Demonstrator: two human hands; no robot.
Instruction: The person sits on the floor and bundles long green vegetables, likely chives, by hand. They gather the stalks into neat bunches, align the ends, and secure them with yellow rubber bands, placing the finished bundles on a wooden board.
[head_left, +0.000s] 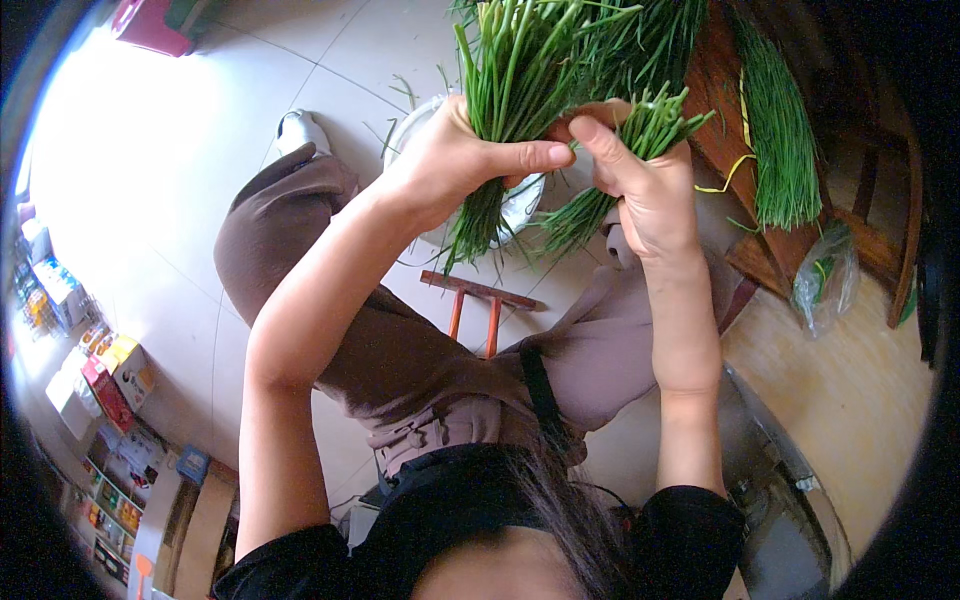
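My left hand (442, 165) is closed around a thick bunch of long green stalks (510, 82), which look like garlic chives. Their pale cut ends point up and the leafy tips hang down below my palm. In my right hand (649, 195) is a smaller bunch of the same greens (656, 124), tilted, with its tips trailing to the lower left. Both thumbs point inward and nearly meet between the bunches. Under my hands stands a pale round basin (529, 202), mostly hidden by them. More loose greens (652, 37) lie just beyond.
To the right, a bunch of chives (784, 150) lies on a brown wooden surface (750, 187) near a yellow tie (724, 185). A clear plastic bag (825, 281) hangs close by. A small wooden stool (480, 291) stands between my legs. Boxes (112, 382) stand at left.
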